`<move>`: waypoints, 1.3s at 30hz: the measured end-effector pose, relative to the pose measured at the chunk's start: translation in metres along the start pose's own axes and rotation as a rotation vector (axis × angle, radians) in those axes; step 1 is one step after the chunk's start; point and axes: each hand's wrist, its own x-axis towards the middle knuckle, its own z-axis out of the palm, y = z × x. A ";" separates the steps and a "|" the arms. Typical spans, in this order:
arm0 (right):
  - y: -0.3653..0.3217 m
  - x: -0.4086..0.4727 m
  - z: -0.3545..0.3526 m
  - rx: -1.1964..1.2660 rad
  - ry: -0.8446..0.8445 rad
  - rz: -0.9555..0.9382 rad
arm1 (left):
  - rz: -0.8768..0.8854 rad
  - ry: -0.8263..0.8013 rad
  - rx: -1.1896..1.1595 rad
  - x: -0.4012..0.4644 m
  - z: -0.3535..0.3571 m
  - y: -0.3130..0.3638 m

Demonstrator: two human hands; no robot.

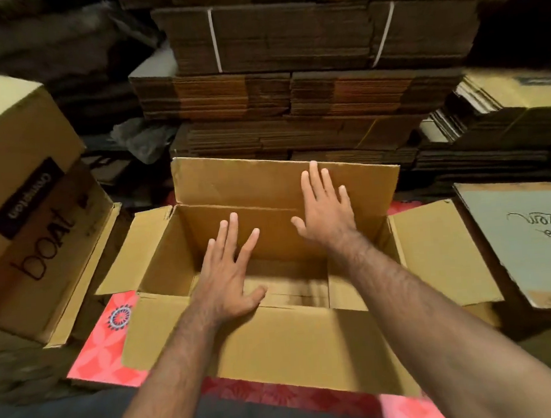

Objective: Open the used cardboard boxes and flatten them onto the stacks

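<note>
A brown cardboard box [290, 348] stands open in front of me on a pink patterned mat, all its top flaps spread out. My left hand [230, 274] reaches over the near wall with straight, spread fingers, above the box's inside. My right hand [326, 210] lies flat, fingers straight, against the upright far flap [233, 182]. Neither hand grips anything. Stacks of flattened cardboard [292, 93] rise just behind the box.
A closed box printed "boat" [23, 207] stands at the left, tilted. At the right lies a flattened grey-faced box [530, 233] with handwriting on it, and behind it another low pile of flat cardboard [502, 118]. The pink mat [104, 351] shows under the box.
</note>
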 end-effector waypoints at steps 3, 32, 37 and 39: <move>0.010 0.025 0.018 0.049 -0.176 0.039 | -0.004 -0.028 0.002 0.004 0.001 0.000; -0.045 -0.199 0.014 0.401 -0.200 -0.051 | 0.292 -0.406 -0.071 -0.072 -0.046 -0.015; -0.057 -0.236 0.013 0.156 -0.160 -0.099 | 0.362 -0.339 0.068 -0.106 -0.055 -0.023; -0.058 -0.245 0.012 0.108 -0.060 -0.037 | 0.361 -0.238 0.105 -0.116 -0.058 -0.026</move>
